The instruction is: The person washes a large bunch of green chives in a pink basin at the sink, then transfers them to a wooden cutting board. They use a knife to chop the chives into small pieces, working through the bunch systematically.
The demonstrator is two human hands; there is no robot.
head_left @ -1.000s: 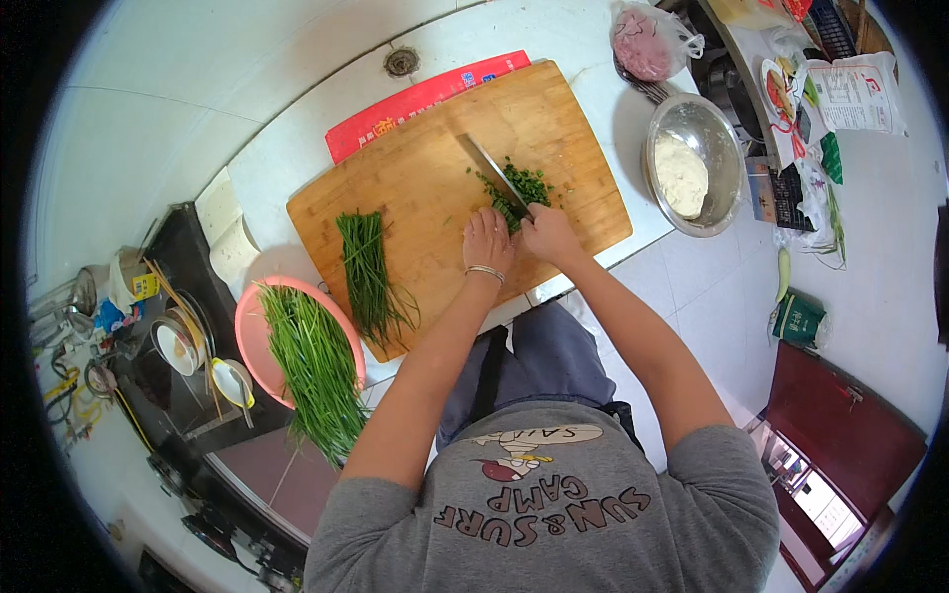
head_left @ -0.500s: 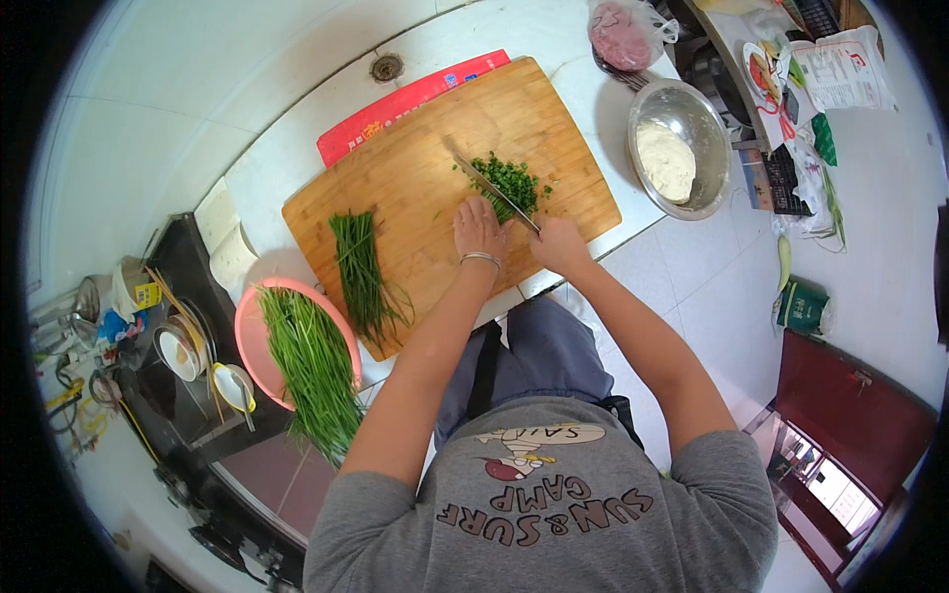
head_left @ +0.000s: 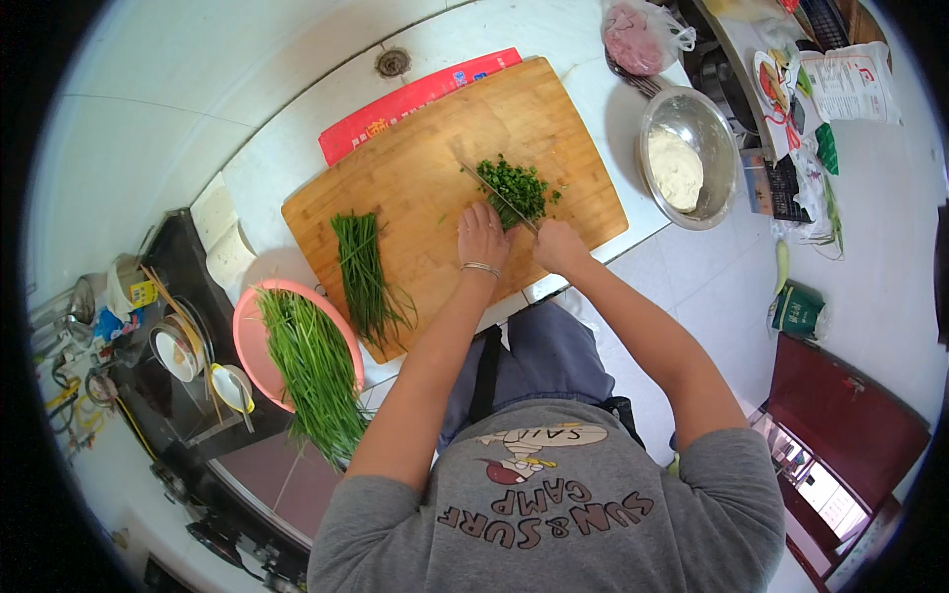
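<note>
A wooden cutting board (head_left: 425, 188) lies at an angle on the counter. My right hand (head_left: 560, 247) is closed around the handle of a kitchen knife (head_left: 490, 191), whose blade slants up and left, seen nearly edge-on. Beyond the blade is a small heap of chopped green chives (head_left: 521, 185). Close beside the blade, my left hand (head_left: 482, 237) presses down with its fingers together, holding uncut chives that it mostly hides. A bundle of long chives (head_left: 361, 272) rests on the left part of the board.
A pink basin (head_left: 253, 341) full of long chives stands left of the board. To the right, a metal bowl (head_left: 727, 163) contains dough (head_left: 675, 170). A bag of pinkish food (head_left: 638, 40) sits behind it. Red packaging (head_left: 346, 138) sticks out past the board's far edge.
The knife blade has turned slightly and shows a thinner side. My hands stay almost in place, and the whole view has shifted a little.
</note>
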